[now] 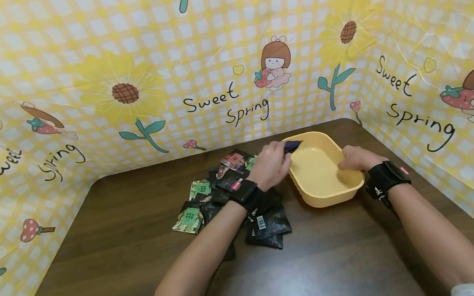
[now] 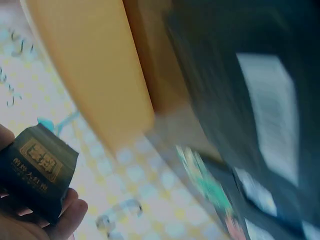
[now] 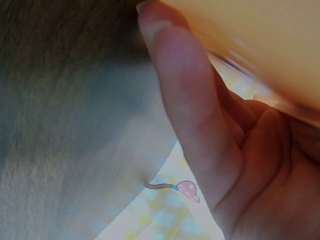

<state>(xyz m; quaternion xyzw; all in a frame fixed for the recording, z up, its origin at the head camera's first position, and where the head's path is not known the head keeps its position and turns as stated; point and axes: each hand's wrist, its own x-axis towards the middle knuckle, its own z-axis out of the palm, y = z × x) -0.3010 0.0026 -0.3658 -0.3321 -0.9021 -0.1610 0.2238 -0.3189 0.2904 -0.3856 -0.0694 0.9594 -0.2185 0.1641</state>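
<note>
Yellow plastic tub is sitting on the brown worktop in the head view, and serves here as the landmark. The left hand is hovering at the tub's left rim, its grip pinching a dark sachet that is projecting over that rim. The right hand is resting on the tub's right rim, fingers curling over the edge and holding it. A pile of sachets, black, green and red, is lying on the worktop just left of the tub, partly under the left forearm. A yellow checked backdrop is standing behind the tub.

Left wrist view, blurred: the dark sachet, bearing a gold label, is being held between fingertips below the tub's outer wall; more sachets are lying to the right of the wall.

Right wrist view, blurred: the right hand is lying against the tub's wall, its thumb pressing along the outside.
</note>
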